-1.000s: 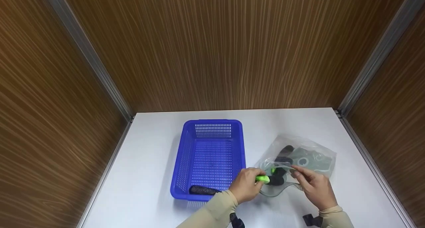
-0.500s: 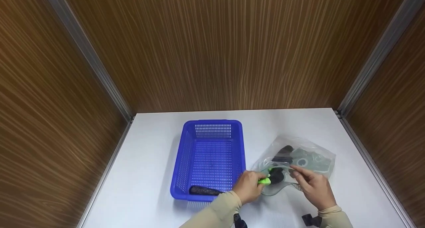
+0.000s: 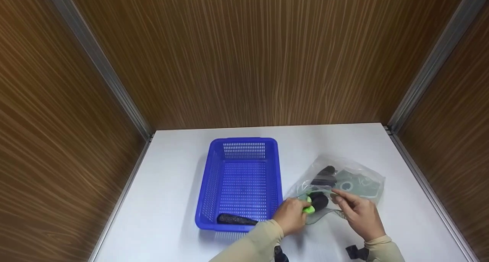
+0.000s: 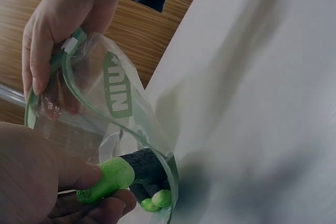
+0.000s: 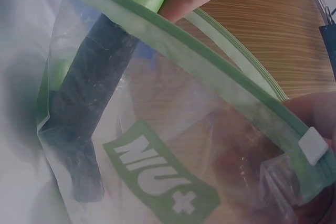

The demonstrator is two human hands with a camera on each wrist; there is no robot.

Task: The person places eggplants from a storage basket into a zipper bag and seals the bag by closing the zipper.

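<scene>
My left hand (image 3: 290, 216) pinches the bright green stem end of a dark eggplant (image 4: 113, 177) at the mouth of a clear zip bag (image 3: 366, 172). The dark body of this eggplant lies inside the bag, seen through the plastic in the right wrist view. Between thumb and fingers, my right hand (image 3: 361, 214) pinches the bag's green rim (image 5: 210, 64) near its white slider (image 5: 313, 146), and the mouth gapes. More dark eggplants (image 3: 324, 174) lie deeper in the bag; green tips (image 4: 157, 200) of two show beside the held one.
A blue perforated basket (image 3: 202, 193) stands left of the bag, with one dark eggplant (image 3: 236, 219) along its near end. The white table (image 3: 172, 170) is bounded by wood-grain panels (image 3: 244, 55) at the back and sides.
My left hand has moved a little to the right, taking the eggplant's green end further into the bag's mouth. The right hand has hardly moved, and the basket stays put.
</scene>
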